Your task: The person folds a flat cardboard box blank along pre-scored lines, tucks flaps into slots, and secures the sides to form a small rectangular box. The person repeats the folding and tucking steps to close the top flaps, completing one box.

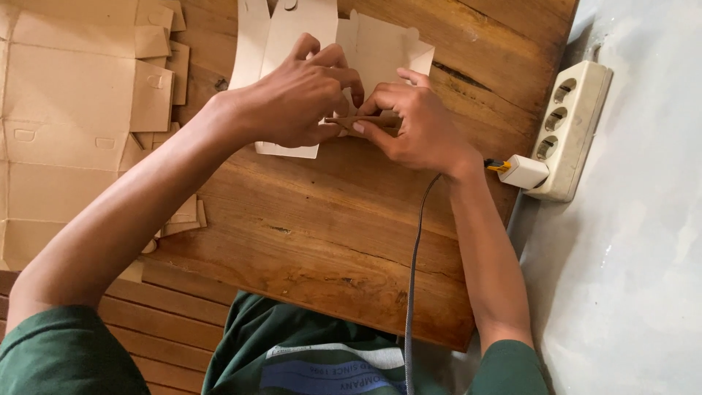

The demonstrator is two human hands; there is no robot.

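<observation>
A flat die-cut cardboard box blank (292,29), pale on its upper face, lies at the far side of the wooden table (329,227). My left hand (296,95) presses down on it with fingers curled over a flap. My right hand (409,121) meets it from the right, and both pinch a brown folded flap (369,121) of the blank between thumbs and fingers. My hands hide the middle of the blank.
A stack of flat brown cardboard blanks (73,124) covers the left side. A white power strip (570,124) lies at the table's right edge with a white plug (523,172) in it. A grey cable (413,278) runs toward me. A pale wall is on the right.
</observation>
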